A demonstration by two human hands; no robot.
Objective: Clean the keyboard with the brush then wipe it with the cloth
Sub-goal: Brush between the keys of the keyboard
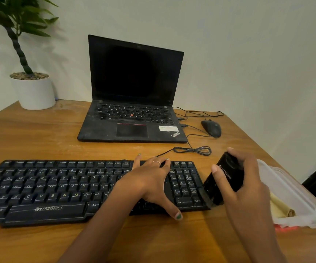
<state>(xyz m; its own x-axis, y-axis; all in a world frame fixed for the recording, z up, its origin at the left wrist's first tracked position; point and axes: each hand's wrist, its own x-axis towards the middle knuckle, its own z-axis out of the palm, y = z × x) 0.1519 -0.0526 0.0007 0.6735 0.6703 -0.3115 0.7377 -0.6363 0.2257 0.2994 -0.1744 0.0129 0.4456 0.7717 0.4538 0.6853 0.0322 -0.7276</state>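
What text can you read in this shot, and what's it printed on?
"ZEBRONICS": keyboard, front edge below the space bar.
"ThinkPad": laptop, palm rest corner.
White sticker on the laptop: too small to read.
Brush in the right hand: white print, blurred.

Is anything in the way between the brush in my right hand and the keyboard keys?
Nothing at the number pad: the brush in the right hand meets the keyboard at its right edge. Farther left, the left hand lies flat over the keys.
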